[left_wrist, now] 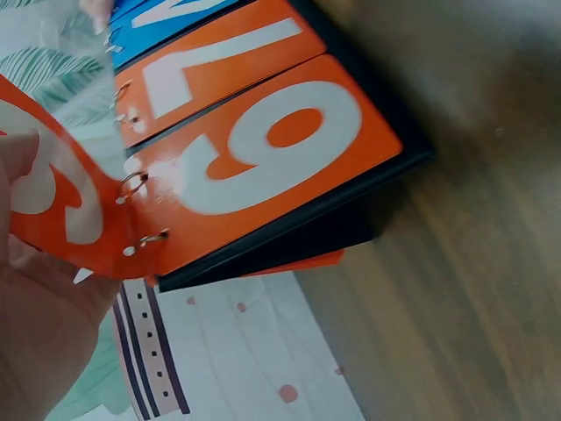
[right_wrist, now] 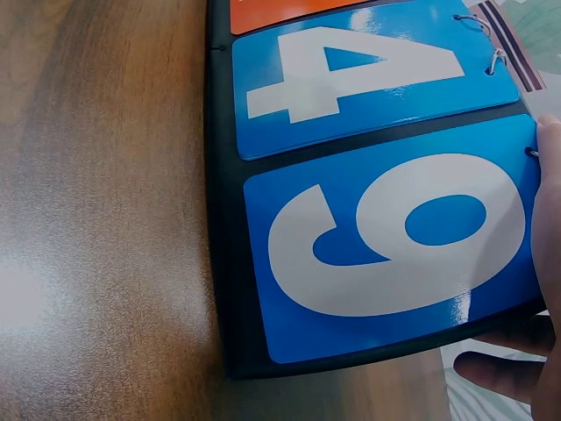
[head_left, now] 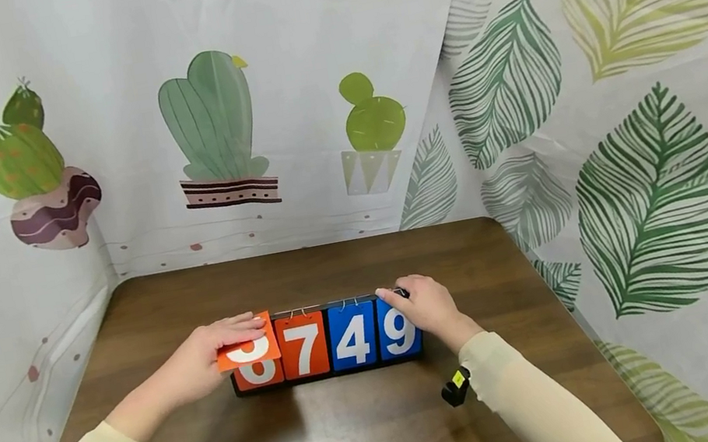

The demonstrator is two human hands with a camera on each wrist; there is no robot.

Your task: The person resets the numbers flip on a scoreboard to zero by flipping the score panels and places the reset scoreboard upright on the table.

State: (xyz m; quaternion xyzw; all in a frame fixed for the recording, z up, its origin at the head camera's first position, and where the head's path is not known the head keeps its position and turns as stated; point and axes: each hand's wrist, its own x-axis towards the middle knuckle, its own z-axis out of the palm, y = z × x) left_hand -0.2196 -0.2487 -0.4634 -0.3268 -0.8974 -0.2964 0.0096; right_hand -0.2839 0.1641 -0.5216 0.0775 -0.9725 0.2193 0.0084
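A black tabletop flip scoreboard (head_left: pixel 328 340) stands on the table, with number cards hung on metal rings along its top edge. From left to right the cards read an orange 6 (left_wrist: pixel 272 145), an orange 7 (head_left: pixel 303 344), a blue 4 (head_left: pixel 351 336) and a blue 9 (right_wrist: pixel 394 237). My left hand (head_left: pixel 207 357) pinches a lifted orange card (left_wrist: pixel 70 189) above the 6; its white numeral is partly covered. My right hand (head_left: pixel 431 304) grips the top right corner of the scoreboard, thumb at the front and fingers behind.
The brown wooden table (head_left: pixel 356 434) has rounded far corners. White cloth with cactus prints (head_left: pixel 211 120) hangs behind it, and leaf-patterned cloth (head_left: pixel 659 199) hangs on the right. Black wrist devices (head_left: pixel 456 387) hang below both cream sleeves.
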